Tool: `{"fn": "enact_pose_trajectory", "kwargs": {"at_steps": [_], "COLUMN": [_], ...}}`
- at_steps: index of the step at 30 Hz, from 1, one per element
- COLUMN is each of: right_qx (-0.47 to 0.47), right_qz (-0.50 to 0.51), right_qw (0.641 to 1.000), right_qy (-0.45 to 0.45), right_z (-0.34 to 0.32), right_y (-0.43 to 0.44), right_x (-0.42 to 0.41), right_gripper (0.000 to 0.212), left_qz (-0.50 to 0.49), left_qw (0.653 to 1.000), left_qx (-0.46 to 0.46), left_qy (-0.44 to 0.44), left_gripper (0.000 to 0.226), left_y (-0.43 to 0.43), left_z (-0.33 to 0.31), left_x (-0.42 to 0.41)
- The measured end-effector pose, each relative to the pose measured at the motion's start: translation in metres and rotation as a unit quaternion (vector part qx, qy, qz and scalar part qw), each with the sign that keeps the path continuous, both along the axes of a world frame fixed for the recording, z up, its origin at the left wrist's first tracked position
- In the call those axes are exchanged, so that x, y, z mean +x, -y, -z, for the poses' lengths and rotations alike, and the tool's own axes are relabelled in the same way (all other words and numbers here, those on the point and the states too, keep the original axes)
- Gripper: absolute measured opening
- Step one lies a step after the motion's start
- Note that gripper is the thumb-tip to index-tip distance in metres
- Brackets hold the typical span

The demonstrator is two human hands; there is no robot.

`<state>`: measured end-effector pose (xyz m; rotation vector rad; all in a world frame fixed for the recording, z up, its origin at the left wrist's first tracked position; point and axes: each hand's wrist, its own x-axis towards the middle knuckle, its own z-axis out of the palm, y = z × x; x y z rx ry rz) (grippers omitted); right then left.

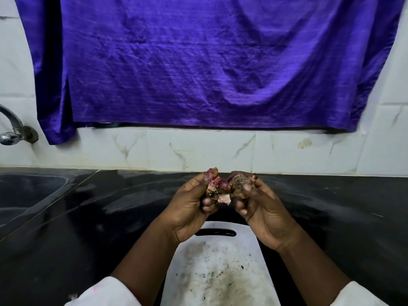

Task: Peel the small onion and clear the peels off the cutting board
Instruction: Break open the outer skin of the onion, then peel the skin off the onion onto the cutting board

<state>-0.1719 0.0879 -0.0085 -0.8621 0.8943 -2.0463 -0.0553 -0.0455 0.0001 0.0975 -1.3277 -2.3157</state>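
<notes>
— What's at your far left?

— A metal tap (pixel 15 129) on the tiled wall, with the sink (pixel 28 193) below it set in the black counter (pixel 99 217). A purple cloth (pixel 198 62) hangs across the wall behind.

— And your left hand?

— My left hand (pixel 187 208) is raised above the counter, just past the far end of the board. My fingers are curled round a bunch of torn pink peels (pixel 212 184), and my thumb pins them.

— Where's the onion?

— In my right hand (pixel 262 208), close beside the left. My thumb presses on the onion (pixel 239 184), on its brown, dirty skin, and my fingers curl under it. A pale scrap hangs between my hands. I cannot tell whether the peels are joined to the onion.

— The board?

— The white cutting board (pixel 216 272) lies under my wrists with its handle slot at the far end. It is smudged grey and scattered with dark specks (pixel 209 274).
</notes>
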Motion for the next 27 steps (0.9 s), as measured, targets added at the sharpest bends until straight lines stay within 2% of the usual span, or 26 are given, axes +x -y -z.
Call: {"fn": "enact_pose_trajectory", "kwargs": {"at_steps": [3,5,8,10,14,19,24,27], "right_qx": [0.003,0.007,0.035,0.056,0.059,0.061,0.055,0.047], "right_qz": [0.003,0.009,0.02,0.032,0.037,0.035,0.023,0.005], "right_qw": [1.0,1.0,0.998,0.996,0.994,0.994,0.996,0.998], "right_qy": [0.002,-0.012,-0.047,-0.066,-0.088,-0.083,-0.061,-0.049], "right_z": [-0.001,-0.001,0.001,0.003,0.004,0.004,0.005,0.004], "right_y": [-0.003,-0.002,-0.001,0.0,-0.001,0.0,-0.002,-0.004], "right_x": [-0.002,-0.003,-0.003,-0.005,-0.008,-0.011,-0.015,-0.018], "right_gripper": [0.04,0.04,0.037,0.036,0.047,0.061,0.049,0.045], "left_qz": [0.008,-0.008,-0.026,-0.046,-0.036,-0.046,-0.06,-0.023], "left_qw": [0.999,0.998,0.992,0.988,0.969,0.971,0.971,0.975], "left_qx": [-0.034,-0.061,-0.118,-0.14,-0.24,-0.235,-0.23,-0.222], "left_qy": [0.009,0.023,0.041,0.044,0.042,0.019,-0.009,-0.004], "left_gripper": [0.025,0.024,0.057,0.068,0.048,0.039,0.018,0.025], "left_y": [-0.004,-0.002,0.002,0.003,0.004,0.003,0.006,0.009], "left_z": [-0.001,0.0,0.003,0.005,0.009,0.012,0.014,0.014], "left_x": [0.0,-0.001,-0.002,-0.002,0.0,-0.004,-0.005,-0.005]}}
